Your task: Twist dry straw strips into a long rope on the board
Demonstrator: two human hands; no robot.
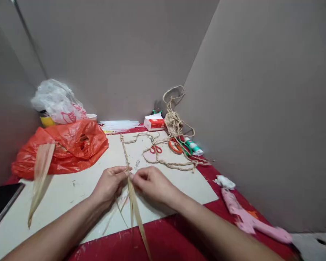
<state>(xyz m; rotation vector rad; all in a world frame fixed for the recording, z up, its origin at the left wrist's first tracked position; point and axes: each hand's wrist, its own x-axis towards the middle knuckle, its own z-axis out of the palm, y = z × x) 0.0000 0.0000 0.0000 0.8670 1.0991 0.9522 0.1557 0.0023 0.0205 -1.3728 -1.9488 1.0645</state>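
Observation:
My left hand (pixel 111 183) and my right hand (pixel 149 183) meet over the white board, both closed in a pinch at the end of a thin braided cord (pixel 125 154). From there the cord runs away from me, up the board. Loose strips of dried husk (pixel 137 210) hang from between my fingers toward the table's front edge. Thin fibre ends stick out below my left hand. Exactly which strip each fingertip pinches is partly hidden.
A red plastic bag (pixel 70 148) holds more husk, with one piece (pixel 42 170) lying before it. Tangled cord (pixel 174 125) heaps at back right near red-handled scissors (pixel 155 149). A pink glue gun (pixel 250 219) lies right, a dark tablet-like slab (pixel 2 203) left. Grey walls enclose the table.

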